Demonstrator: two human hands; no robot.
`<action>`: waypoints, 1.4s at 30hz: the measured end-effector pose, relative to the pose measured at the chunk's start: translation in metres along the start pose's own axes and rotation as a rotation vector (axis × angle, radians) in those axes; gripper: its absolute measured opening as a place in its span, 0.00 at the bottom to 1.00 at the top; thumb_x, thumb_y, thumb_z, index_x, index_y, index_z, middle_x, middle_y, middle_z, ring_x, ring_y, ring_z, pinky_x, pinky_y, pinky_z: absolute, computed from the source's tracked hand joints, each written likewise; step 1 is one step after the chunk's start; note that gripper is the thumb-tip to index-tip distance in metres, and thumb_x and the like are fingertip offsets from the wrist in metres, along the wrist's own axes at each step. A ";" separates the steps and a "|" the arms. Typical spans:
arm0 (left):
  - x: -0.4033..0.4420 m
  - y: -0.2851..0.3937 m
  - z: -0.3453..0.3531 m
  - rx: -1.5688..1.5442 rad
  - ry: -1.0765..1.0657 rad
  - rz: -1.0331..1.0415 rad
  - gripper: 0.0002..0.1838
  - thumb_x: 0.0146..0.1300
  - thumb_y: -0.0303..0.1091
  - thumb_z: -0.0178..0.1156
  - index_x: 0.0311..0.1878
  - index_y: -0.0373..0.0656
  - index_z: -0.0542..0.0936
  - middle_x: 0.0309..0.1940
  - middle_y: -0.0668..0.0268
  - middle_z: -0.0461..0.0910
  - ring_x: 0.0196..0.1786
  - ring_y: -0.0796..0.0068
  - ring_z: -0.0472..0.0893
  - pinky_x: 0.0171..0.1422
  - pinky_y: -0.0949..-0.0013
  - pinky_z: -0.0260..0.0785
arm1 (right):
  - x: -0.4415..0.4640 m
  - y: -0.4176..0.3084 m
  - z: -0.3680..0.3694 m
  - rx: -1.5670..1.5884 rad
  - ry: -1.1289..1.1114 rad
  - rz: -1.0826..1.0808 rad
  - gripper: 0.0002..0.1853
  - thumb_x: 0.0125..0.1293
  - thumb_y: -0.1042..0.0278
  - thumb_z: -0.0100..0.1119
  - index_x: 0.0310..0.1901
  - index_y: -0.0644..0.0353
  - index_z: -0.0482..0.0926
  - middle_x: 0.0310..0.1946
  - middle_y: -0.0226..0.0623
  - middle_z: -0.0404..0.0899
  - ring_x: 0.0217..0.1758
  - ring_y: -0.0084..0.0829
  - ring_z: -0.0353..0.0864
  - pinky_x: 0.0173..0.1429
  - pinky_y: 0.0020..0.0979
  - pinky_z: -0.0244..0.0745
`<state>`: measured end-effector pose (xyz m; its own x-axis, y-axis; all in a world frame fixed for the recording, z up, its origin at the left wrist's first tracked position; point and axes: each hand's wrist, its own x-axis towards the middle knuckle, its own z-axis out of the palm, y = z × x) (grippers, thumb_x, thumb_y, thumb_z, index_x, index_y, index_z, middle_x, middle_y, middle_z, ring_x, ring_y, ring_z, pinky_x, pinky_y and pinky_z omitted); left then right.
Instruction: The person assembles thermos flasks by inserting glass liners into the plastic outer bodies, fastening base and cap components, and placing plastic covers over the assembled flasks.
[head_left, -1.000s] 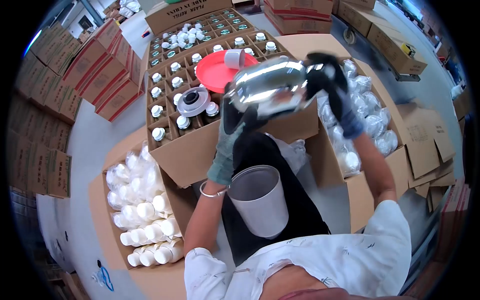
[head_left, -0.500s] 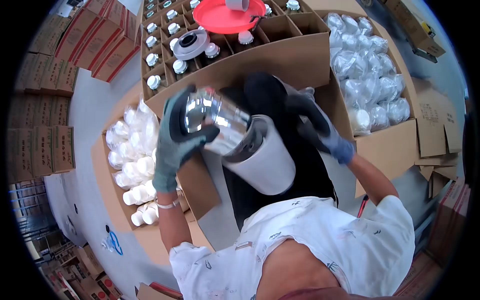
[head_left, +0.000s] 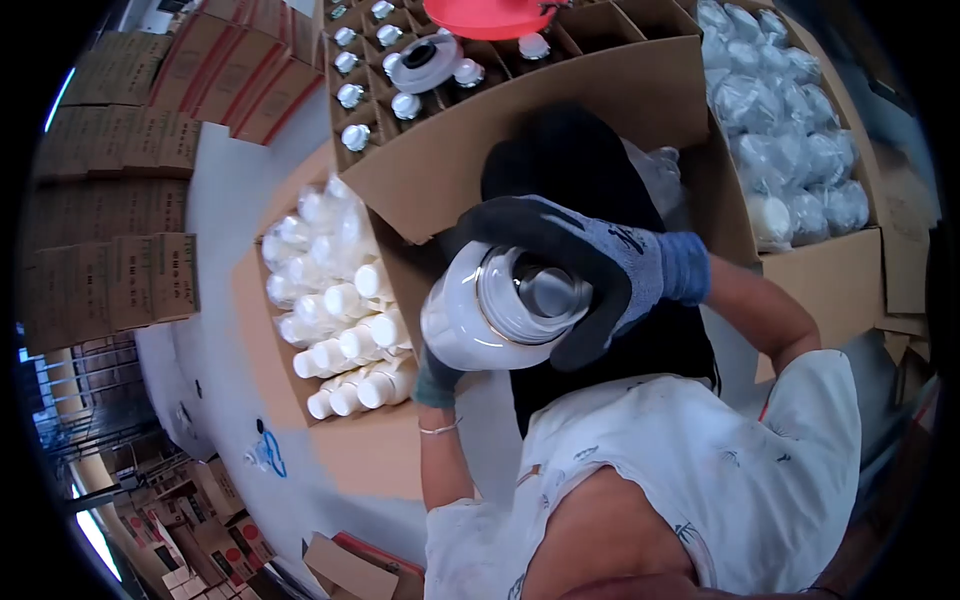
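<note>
White flask (head_left: 465, 315), its base hidden, tilted above the lap: glossy wall, ridged neck, silvery mouth. The right hand (head_left: 590, 243) clasps the neck end; the left hand's (head_left: 437, 380) grip, largely concealed, cannot be determined. Beyond, a red dish (head_left: 490, 16) is cut off above.

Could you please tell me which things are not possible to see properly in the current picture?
All in the head view:
- Left hand: fingers hidden behind the pale container.
- Red dish: cut off by the top edge.
- Stacked brown cartons: print too small to read.
</note>
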<state>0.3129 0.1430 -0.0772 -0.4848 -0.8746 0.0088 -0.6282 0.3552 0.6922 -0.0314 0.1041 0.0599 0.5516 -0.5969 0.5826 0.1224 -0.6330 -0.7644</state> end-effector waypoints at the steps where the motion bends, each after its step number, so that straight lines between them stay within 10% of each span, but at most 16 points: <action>1: 0.004 -0.001 0.000 -0.019 0.016 -0.001 0.30 0.60 0.36 0.66 0.65 0.41 0.69 0.61 0.60 0.73 0.63 0.68 0.72 0.69 0.64 0.62 | 0.009 0.003 -0.003 -0.059 -0.044 -0.052 0.56 0.44 0.54 0.79 0.71 0.67 0.54 0.67 0.47 0.61 0.70 0.41 0.62 0.72 0.39 0.57; 16: 0.039 0.020 0.061 -0.271 0.150 0.092 0.33 0.57 0.35 0.69 0.65 0.43 0.69 0.61 0.60 0.74 0.63 0.67 0.73 0.68 0.61 0.63 | 0.045 -0.010 -0.014 0.078 -0.069 -0.117 0.50 0.45 0.56 0.78 0.69 0.62 0.61 0.59 0.43 0.73 0.60 0.37 0.75 0.65 0.36 0.69; 34: 0.075 0.053 0.020 -0.414 0.421 -0.018 0.29 0.55 0.38 0.68 0.60 0.42 0.73 0.56 0.57 0.77 0.56 0.63 0.78 0.61 0.62 0.70 | 0.044 -0.031 -0.009 -0.340 0.526 -0.081 0.44 0.39 0.54 0.78 0.58 0.66 0.72 0.50 0.43 0.78 0.52 0.39 0.77 0.58 0.37 0.69; 39: 0.148 0.099 -0.094 -0.292 0.176 0.135 0.28 0.54 0.41 0.67 0.58 0.41 0.75 0.54 0.55 0.78 0.54 0.60 0.79 0.59 0.62 0.72 | -0.044 0.010 0.011 -0.054 0.581 0.225 0.50 0.47 0.62 0.76 0.70 0.61 0.58 0.65 0.47 0.64 0.68 0.41 0.65 0.72 0.41 0.58; 42: 0.189 0.138 -0.124 0.055 -0.261 0.330 0.28 0.54 0.43 0.66 0.57 0.41 0.76 0.53 0.54 0.78 0.53 0.59 0.80 0.57 0.62 0.73 | -0.102 0.008 0.006 -0.368 0.214 0.448 0.40 0.50 0.65 0.73 0.64 0.64 0.65 0.58 0.52 0.71 0.61 0.48 0.72 0.65 0.41 0.67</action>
<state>0.2102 -0.0147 0.1095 -0.7985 -0.6009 0.0355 -0.4418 0.6251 0.6435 -0.0817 0.1622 -0.0071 0.3009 -0.9057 0.2985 -0.3968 -0.4035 -0.8245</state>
